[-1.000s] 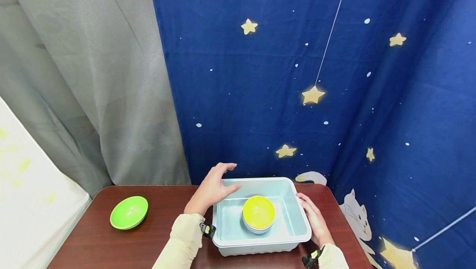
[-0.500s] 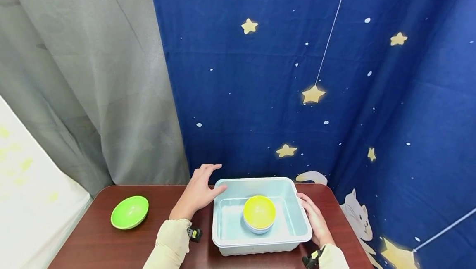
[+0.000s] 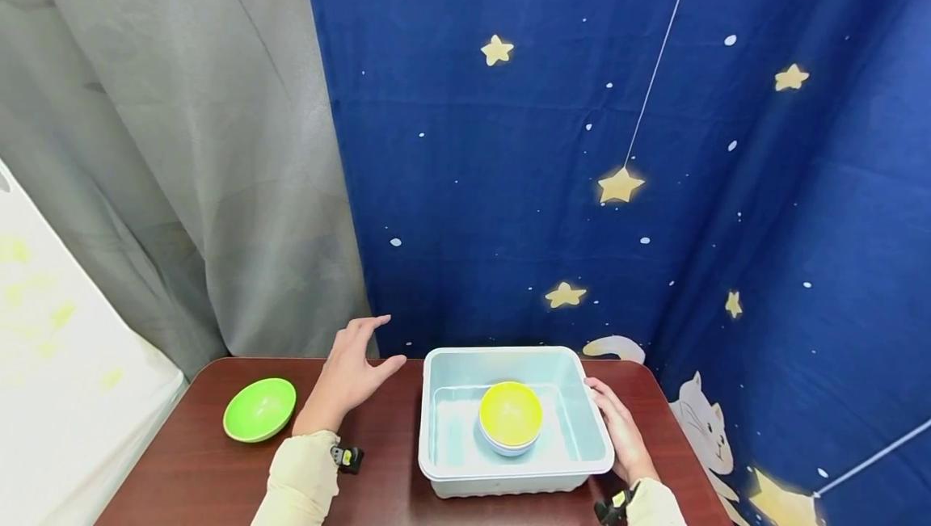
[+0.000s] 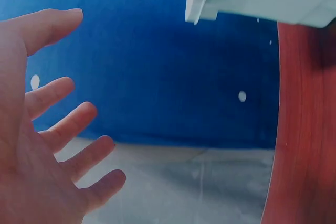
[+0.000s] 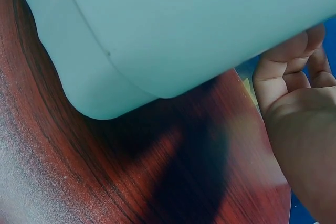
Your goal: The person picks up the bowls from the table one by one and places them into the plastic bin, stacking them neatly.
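Note:
A pale blue plastic tub point(image 3: 445, 473) stands on the table. Inside it sits a small stack of bowls, the yellow bowl point(image 3: 511, 413) on top and a pale bowl point(image 3: 509, 448) showing beneath. My right hand point(image 3: 618, 429) holds the tub's right side near the rim; in the right wrist view its fingers point(image 5: 283, 51) are bent against the tub wall. Between the tub and a green bowl point(image 3: 259, 410), my left hand point(image 3: 347, 372) hangs in the air with nothing in it. Its fingers point(image 4: 79, 121) are spread and loosely bent, thumb apart.
The dark red-brown table point(image 3: 385, 445) has its back edge close to a blue star-patterned curtain point(image 3: 473, 187) and a grey curtain point(image 3: 276, 227). White cloth point(image 3: 65, 364) hangs at the left.
My left hand has moved left, from over the tub's left edge to near the green bowl. My right hand stays at the tub. The head view has shifted slightly.

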Tool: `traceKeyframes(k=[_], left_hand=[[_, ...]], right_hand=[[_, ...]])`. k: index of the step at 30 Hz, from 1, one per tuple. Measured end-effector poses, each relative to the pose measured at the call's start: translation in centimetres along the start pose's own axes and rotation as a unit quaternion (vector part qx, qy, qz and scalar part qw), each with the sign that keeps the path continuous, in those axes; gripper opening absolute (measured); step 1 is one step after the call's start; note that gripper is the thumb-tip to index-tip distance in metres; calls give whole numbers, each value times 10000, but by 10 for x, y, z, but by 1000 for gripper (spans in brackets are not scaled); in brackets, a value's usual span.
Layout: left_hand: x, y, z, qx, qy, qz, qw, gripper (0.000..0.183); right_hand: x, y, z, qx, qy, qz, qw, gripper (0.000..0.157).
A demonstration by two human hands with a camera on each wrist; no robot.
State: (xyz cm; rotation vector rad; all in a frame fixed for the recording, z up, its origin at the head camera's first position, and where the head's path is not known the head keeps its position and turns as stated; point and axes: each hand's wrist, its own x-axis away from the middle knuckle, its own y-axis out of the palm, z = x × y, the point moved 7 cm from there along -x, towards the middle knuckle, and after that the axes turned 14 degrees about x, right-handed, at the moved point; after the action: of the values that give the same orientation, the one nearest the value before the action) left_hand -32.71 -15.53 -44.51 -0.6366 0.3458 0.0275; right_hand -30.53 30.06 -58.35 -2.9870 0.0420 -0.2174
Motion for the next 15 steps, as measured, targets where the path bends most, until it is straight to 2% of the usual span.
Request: traceKeyframes(k=[10, 15], left_hand=[[5, -26, -21, -141, -183, 177, 9996, 76], [8, -39, -34, -306, -226, 299, 9988, 83]], right_hand=[[1, 1, 1, -59, 27, 2, 10000, 49], [1, 0, -1, 36, -101, 33, 9999, 49]])
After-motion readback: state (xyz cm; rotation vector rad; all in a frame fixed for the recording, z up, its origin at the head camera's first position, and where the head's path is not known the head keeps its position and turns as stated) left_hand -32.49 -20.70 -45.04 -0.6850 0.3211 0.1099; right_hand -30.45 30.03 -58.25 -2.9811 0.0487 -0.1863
